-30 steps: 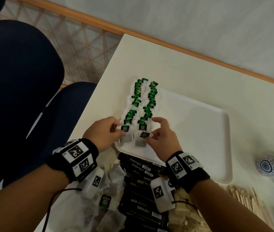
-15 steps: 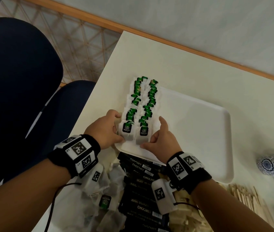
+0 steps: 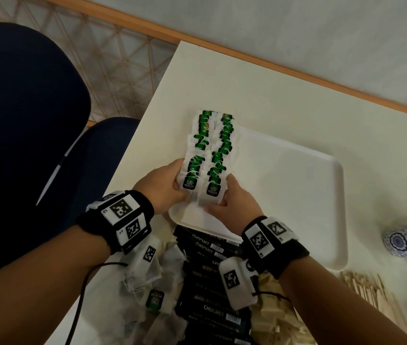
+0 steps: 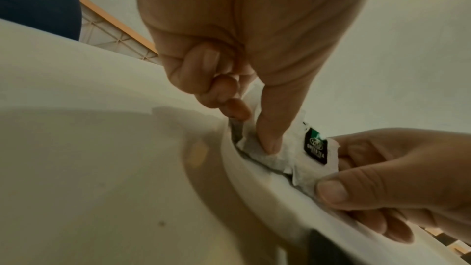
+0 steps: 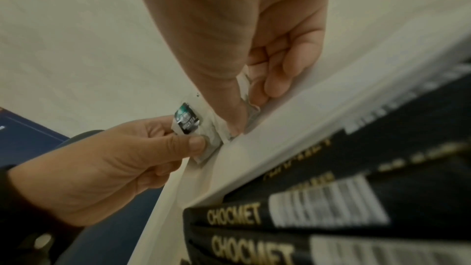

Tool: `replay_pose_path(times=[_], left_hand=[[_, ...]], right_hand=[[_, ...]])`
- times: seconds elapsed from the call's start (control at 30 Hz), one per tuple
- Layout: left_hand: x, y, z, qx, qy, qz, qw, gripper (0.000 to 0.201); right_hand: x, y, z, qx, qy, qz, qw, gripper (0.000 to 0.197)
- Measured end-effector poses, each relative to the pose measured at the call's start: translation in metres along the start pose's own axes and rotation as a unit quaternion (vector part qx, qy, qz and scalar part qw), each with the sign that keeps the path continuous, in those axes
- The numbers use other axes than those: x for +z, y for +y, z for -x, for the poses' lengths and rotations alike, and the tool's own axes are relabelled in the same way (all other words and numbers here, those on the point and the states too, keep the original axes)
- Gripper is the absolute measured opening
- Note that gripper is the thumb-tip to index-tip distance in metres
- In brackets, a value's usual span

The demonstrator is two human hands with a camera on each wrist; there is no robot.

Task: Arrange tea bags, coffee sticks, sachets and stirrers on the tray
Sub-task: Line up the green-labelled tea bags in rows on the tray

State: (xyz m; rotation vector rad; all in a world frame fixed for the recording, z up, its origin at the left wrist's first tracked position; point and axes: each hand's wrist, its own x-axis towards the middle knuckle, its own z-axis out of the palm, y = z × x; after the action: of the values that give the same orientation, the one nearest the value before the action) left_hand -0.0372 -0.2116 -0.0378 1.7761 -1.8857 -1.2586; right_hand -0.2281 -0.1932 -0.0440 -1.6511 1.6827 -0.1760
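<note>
- Your head view is evenly and softly lit, sharp at the centre, and the straight lines bend near the edges.
- The white tray [image 3: 297, 185] looks a little washed out, with no hard shadows.
- Your wrist views are dimmer and yellowish; the black sticks [image 5: 331, 219] close to the lens are blurred.

office break corner, likely

looked like an office or meeting rm: plain white table [image 3: 284, 95] vs grey wall w/ wood trim, navy office chair [image 3: 23, 108] pulled up, patterned carpet [image 3: 112, 58], blue-patterned mugs [image 3: 406, 242] beside bulk drink supplies.
</note>
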Motion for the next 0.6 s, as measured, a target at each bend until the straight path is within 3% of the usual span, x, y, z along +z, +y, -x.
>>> replay_pose_path(times=[0.2,0.33,0.4,0.47,0.6], left_hand=[[0.001,0.004,0.001,0.019,-0.013,-0.03,0.999,0.064],[-0.004,0.005,0.0,-0.005,-0.008,-0.02,1.0,0.054],[-0.011,0.004,-0.002,-0.033,0.0,0.0,0.999,0.07],[-0.016,0.004,-0.009,-0.066,0.017,0.07,0.995,0.081],[-0.026,0.025,-0.033,-0.118,-0.01,0.262,0.958,0.085]], right_hand=[[-0.003,-0.006,0.002,-0.015,-0.008,-0.013,1.0,0.061],[-0.012,-0.007,0.006,-0.019,-0.015,-0.041,0.999,0.065],[-0.021,-0.003,0.003,0.001,-0.014,-0.066,0.998,0.071],[-0.03,0.002,-0.004,0.037,0.012,-0.12,0.992,0.076],[-0.042,-0.002,-0.034,0.082,0.067,-0.222,0.969,0.064]])
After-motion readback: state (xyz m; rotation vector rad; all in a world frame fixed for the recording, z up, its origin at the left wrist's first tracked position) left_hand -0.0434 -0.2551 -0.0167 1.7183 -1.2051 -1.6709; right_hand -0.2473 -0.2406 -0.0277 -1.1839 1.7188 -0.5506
